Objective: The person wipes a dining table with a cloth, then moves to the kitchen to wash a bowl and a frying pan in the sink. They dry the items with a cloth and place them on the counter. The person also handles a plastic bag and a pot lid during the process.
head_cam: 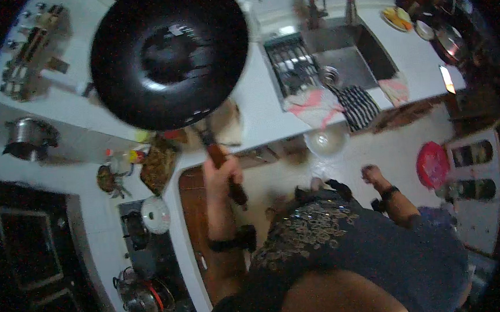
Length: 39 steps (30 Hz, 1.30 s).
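My left hand (222,175) grips the brown handle (218,156) of a large black wok (171,59). The wok is held up over the white countertop and hides part of it. A shiny ring shows around its middle. Lower and to the right, my right hand (372,174) hangs in front of my body over the floor, apart from the counter. Its fingers look curled, though blur hides how far, and no object shows in it.
Right of the wok is a steel sink (343,58) with a dish rack (293,61). Cloths (311,106) drape over its front edge. A cooktop (152,249) with a steel pot (140,298) lies left. A pink basin (432,165) is at the right; a pale bowl (327,142) sits below the counter.
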Motion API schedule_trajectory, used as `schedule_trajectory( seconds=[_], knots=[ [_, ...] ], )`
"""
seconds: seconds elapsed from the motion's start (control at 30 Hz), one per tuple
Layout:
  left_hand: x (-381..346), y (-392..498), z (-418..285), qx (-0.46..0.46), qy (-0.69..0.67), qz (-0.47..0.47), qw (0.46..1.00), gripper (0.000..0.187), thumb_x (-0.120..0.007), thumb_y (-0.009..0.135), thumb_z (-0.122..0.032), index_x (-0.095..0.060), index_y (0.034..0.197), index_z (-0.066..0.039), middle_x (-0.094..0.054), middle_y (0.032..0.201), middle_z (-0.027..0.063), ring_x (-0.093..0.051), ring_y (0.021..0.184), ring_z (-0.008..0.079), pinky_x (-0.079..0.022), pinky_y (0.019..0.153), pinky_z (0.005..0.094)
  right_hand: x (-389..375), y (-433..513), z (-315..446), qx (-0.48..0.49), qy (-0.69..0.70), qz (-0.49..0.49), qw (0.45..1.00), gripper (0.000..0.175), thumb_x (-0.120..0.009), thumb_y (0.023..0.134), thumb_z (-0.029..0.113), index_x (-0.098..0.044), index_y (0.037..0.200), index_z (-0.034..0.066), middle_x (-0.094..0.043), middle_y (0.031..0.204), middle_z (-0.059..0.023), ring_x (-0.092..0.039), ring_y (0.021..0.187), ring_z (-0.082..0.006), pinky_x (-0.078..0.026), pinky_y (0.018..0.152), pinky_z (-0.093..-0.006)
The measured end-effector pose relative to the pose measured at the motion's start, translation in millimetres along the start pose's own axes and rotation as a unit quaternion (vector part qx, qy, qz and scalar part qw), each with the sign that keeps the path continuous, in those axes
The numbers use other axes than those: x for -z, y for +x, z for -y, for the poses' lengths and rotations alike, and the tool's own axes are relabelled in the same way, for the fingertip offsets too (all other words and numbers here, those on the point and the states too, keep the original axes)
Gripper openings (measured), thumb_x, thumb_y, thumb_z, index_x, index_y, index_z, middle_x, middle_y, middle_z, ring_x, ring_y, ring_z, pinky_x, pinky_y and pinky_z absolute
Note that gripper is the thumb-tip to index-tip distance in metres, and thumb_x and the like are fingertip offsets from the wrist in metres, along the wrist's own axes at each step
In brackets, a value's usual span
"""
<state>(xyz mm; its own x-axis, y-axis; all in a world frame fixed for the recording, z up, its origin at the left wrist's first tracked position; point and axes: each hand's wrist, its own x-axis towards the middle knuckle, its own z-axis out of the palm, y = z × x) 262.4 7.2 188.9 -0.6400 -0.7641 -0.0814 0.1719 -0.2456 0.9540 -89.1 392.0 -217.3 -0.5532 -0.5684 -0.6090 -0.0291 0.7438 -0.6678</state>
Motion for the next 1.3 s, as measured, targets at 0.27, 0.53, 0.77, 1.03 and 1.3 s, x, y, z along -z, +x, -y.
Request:
schedule_trajectory(
  seconds=[0.27, 0.53, 0.77, 1.03, 1.3],
  knots=[
    [74.5, -73.7, -21.4, 0.060, 0.013, -0.115, 0.991, 0.012, -0.056, 0.085, -0.004, -0.048, 0.093, -0.007, -0.048, 0.057, 0.0032, -0.045, 0.043, 0.0144, -0.038, 0.042, 0.0269, -33.6, -69.6, 178.9, -0.059, 0.136, 0.004, 0.989, 0.024, -0.061, 0.085, 0.022, -0.062, 0.103, 0.0068, -0.061, 0.079, -0.0026, -0.058, 0.063, -0.0136, -0.048, 0.053, -0.0285],
    [143.4, -112.9, 11.6, 0.101, 0.059, 0.004, 0.993, 0.018, -0.061, 0.081, -0.005, -0.047, 0.092, -0.004, -0.051, 0.057, 0.0069, -0.049, 0.045, 0.0156, -0.040, 0.043, 0.0293, 7.9, -45.3, 280.5, 0.232, 0.046, -0.209, 0.949, 0.023, -0.058, 0.084, 0.014, -0.063, 0.099, -0.0024, -0.068, 0.084, -0.0121, -0.065, 0.074, -0.0181, -0.050, 0.066, -0.0315],
    [67.0, -103.1, 33.4, 0.138, 0.108, -0.050, 0.983, 0.020, -0.062, 0.080, -0.006, -0.048, 0.094, -0.003, -0.052, 0.060, 0.0066, -0.049, 0.046, 0.0150, -0.041, 0.044, 0.0291, 19.6, 29.0, 350.1, 0.331, -0.186, -0.289, 0.879, 0.034, -0.067, 0.076, 0.027, -0.064, 0.104, 0.0082, -0.060, 0.099, -0.0143, -0.057, 0.094, -0.0338, -0.047, 0.081, -0.0432],
    [-1.4, -91.7, 57.8, 0.148, 0.165, -0.071, 0.972, 0.023, -0.063, 0.079, -0.007, -0.049, 0.096, -0.002, -0.053, 0.062, 0.0063, -0.049, 0.047, 0.0142, -0.041, 0.044, 0.0289, 19.6, 72.1, 363.6, 0.376, -0.307, -0.239, 0.841, 0.026, -0.066, 0.075, 0.029, -0.062, 0.088, 0.0067, -0.059, 0.089, -0.0150, -0.056, 0.091, -0.0349, -0.046, 0.071, -0.0440],
    [-44.9, -60.9, 60.2, -0.045, 0.412, 0.029, 0.910, 0.025, -0.064, 0.078, -0.008, -0.050, 0.098, -0.001, -0.054, 0.065, 0.0060, -0.050, 0.048, 0.0135, -0.041, 0.045, 0.0287, 124.0, 7.1, 442.5, 0.349, 0.345, -0.185, 0.851, 0.018, -0.050, 0.088, 0.005, -0.051, 0.105, -0.0010, -0.065, 0.090, -0.0127, -0.065, 0.062, -0.0188, -0.053, 0.046, -0.0288]
  ],
)
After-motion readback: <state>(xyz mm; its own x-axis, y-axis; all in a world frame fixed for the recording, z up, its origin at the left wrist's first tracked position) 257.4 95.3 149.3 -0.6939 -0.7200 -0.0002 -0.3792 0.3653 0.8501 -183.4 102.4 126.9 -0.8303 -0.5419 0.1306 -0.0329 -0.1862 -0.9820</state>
